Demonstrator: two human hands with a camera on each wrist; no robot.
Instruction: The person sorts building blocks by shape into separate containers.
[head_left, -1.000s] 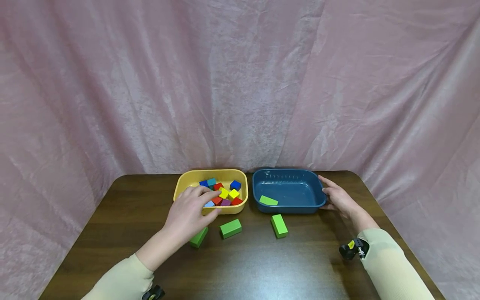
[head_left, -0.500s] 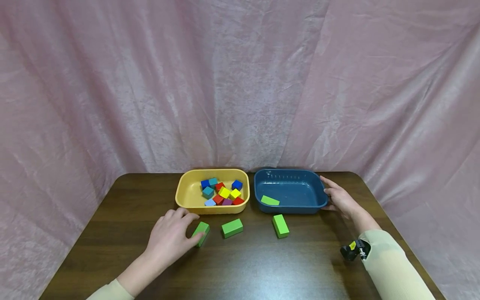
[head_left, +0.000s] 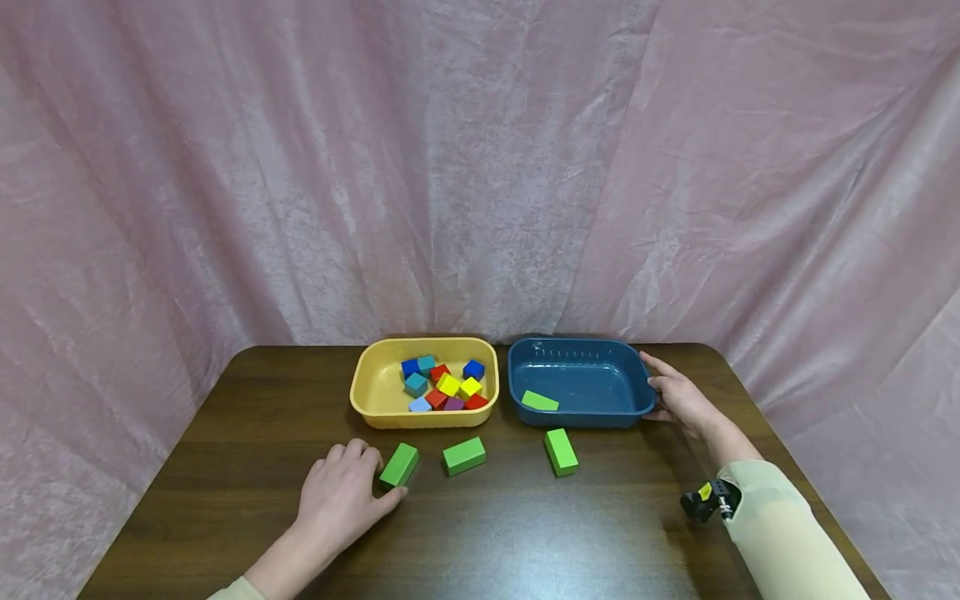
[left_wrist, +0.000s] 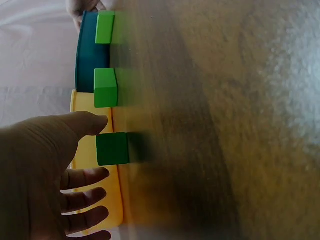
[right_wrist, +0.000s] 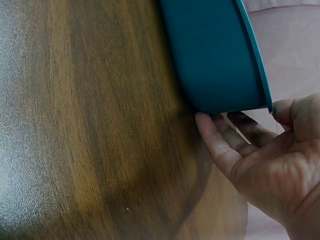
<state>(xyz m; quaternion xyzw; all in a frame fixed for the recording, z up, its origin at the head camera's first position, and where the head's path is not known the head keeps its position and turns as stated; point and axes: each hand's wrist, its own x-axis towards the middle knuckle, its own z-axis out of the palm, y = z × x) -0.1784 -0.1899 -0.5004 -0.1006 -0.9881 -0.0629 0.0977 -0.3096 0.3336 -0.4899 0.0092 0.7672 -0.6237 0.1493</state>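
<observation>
My left hand hovers low over the table with thumb and fingers spread either side of a green rectangular block. In the left wrist view a gap shows between the fingertips and that green block. Two more green blocks lie to the right, a middle block and a right-hand block. My right hand touches the right end of a blue bin. The right wrist view has the fingertips against the bin's end wall and the thumb at its rim. Inside the blue bin lies one green block.
A yellow bin stands left of the blue one and holds several small cubes in blue, teal, red, yellow and purple. Both bins sit at the far edge of the brown wooden table. Behind hangs a pink curtain.
My left hand has drawn back from above the yellow bin, down and left to the nearest green block. The right hand has stayed at the blue bin.
</observation>
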